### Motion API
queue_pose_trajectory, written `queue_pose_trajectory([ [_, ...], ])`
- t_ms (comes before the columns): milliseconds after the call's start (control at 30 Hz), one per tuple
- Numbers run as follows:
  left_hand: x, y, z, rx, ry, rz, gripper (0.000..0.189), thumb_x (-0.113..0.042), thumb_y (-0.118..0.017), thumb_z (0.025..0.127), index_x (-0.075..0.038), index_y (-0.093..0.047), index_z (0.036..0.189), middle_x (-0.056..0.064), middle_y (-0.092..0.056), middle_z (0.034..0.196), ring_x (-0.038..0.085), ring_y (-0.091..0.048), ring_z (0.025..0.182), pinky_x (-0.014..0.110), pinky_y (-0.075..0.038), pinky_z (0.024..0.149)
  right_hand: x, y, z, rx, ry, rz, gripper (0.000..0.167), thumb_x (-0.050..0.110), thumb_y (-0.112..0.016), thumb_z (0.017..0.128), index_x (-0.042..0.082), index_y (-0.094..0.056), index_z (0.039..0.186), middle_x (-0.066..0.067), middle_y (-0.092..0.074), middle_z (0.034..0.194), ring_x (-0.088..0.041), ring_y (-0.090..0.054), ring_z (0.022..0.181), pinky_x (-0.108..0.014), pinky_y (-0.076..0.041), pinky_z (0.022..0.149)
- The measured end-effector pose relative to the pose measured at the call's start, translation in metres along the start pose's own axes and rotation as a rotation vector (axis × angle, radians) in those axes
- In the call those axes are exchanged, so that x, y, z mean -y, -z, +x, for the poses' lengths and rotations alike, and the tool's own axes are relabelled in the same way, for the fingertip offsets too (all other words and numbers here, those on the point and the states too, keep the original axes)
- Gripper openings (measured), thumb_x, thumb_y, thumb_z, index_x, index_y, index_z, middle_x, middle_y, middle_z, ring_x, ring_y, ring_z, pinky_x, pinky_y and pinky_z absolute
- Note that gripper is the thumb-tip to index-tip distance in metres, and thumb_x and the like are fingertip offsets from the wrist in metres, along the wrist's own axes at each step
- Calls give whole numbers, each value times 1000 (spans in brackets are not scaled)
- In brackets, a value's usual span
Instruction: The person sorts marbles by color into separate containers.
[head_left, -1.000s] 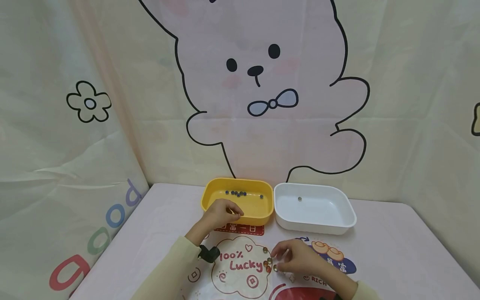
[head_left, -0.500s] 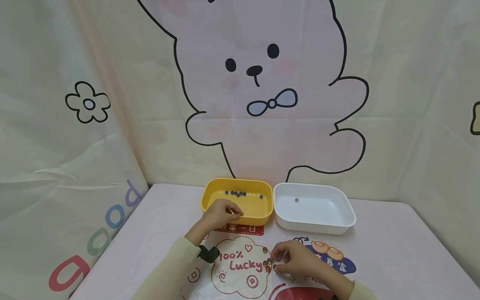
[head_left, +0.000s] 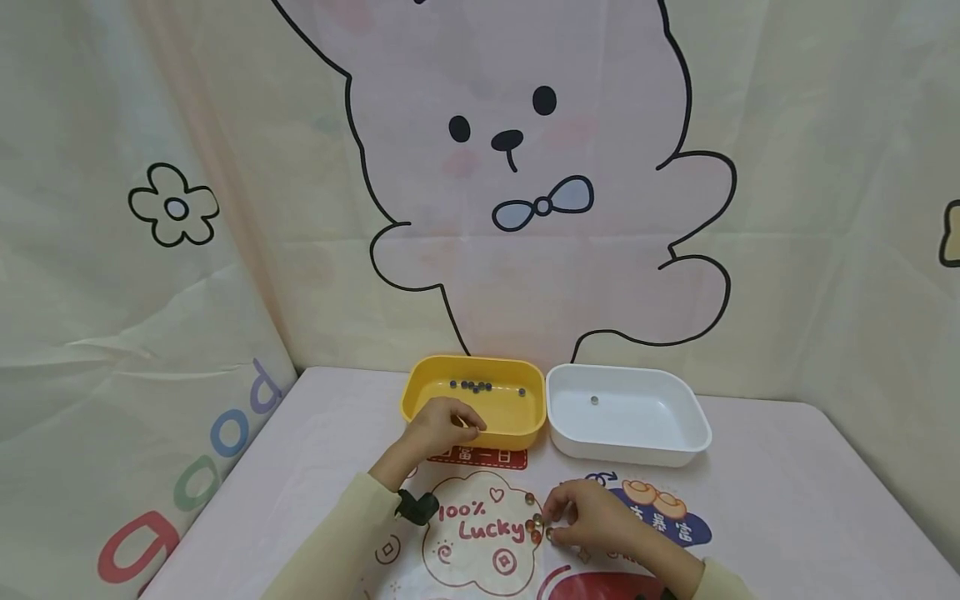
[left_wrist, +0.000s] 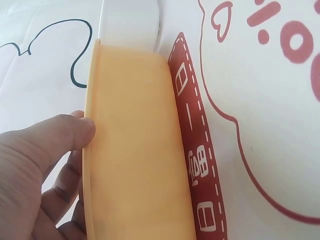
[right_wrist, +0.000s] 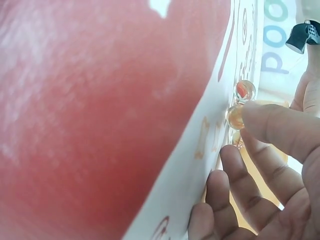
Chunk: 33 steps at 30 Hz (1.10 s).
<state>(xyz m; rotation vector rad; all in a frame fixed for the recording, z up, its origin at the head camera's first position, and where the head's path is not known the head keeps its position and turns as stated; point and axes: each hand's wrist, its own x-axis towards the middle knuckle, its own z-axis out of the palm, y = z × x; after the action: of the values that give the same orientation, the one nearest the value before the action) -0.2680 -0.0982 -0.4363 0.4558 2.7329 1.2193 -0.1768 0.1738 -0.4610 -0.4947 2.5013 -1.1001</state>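
Observation:
In the head view my left hand [head_left: 442, 425] is at the near rim of the yellow tray [head_left: 534, 433]. The left wrist view shows its thumb [left_wrist: 80, 131] on the rim of this tray, with curled fingers on the other side, pinching the wall. My right hand [head_left: 596, 518] is low over the printed tabletop, its thumb touching a clear marble [head_left: 550, 534]. Its index finger stands apart from the thumb. Close by, several amber and reddish marbles [head_left: 536, 537] lie clustered. The right wrist view shows the thumb against an amber-tinted marble [right_wrist: 234, 117], beside a red-centred marble [right_wrist: 245, 90].
Several dark blue marbles [head_left: 476, 388] lie inside the yellow tray. To its right is a white tray [head_left: 645, 458] holding one clear marble [head_left: 595, 400]. Behind the table [head_left: 780, 483] hangs a curtain [head_left: 622, 275] with a bear drawing.
The marble in the white tray has rolled slightly left and come nearer. My right hand has shifted a little leftward, bringing its thumb against the marble. My left hand stays put.

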Motion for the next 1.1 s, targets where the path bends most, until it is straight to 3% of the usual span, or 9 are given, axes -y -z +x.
queue_pose_trajectory([
  [600,-2,1,0,1,2,-2,5,-23,-73,85,-26,-76,88,-10,-67,88,15,-55,80,28,-48,69,-1,0,0,-8,0,-57,8,16,-79,75,20,-72,78,4,-59,80,-12,-49,69,-22,-40,56],
  [1100,-3,0,0,0,27,-5,4,-25,-74,85,-28,-76,86,-10,-67,88,15,-56,81,28,-49,70,-2,5,0,28,-7,9,8,16,-77,76,19,-73,82,6,-63,81,-13,-53,71,-21,-45,60],
])
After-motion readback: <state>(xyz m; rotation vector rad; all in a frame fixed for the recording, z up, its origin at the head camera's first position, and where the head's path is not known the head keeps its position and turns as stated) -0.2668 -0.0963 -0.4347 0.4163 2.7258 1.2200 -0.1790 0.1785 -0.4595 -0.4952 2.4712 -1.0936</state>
